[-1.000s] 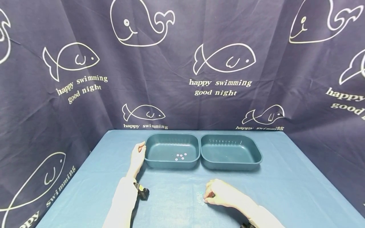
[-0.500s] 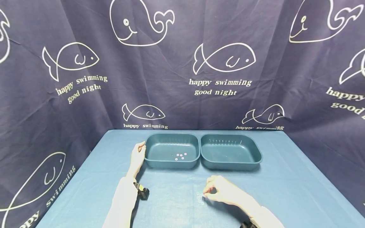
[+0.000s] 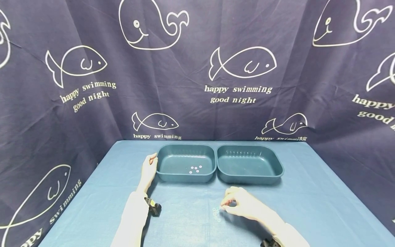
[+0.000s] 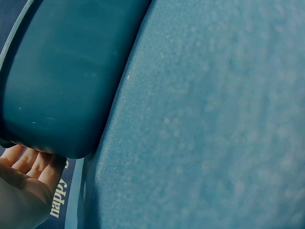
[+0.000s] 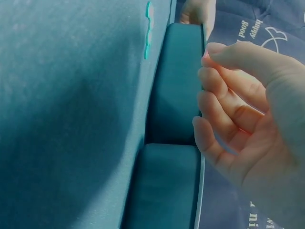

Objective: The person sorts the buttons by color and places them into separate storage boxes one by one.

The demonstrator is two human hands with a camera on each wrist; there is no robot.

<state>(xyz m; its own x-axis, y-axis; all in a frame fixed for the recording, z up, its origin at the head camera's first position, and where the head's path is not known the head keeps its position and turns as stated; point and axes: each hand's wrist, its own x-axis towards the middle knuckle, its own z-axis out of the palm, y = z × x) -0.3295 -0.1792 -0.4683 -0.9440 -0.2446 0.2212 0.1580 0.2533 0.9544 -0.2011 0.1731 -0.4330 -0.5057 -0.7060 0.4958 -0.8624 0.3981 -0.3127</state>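
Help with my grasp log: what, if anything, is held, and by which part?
Right hand pinches a tiny pink piece; which part is unclear. Left hand touches the left bin at its outer end; grip unclear.

From here I see creased navy curtain (image 3: 197, 73) at back and both sides, white outline whales (image 3: 154, 29) and fish (image 3: 242, 63), "happy swimming good night" lettering (image 3: 238, 90), blue-clothed table (image 3: 182, 216) reaching the back curtain, brightly lit.
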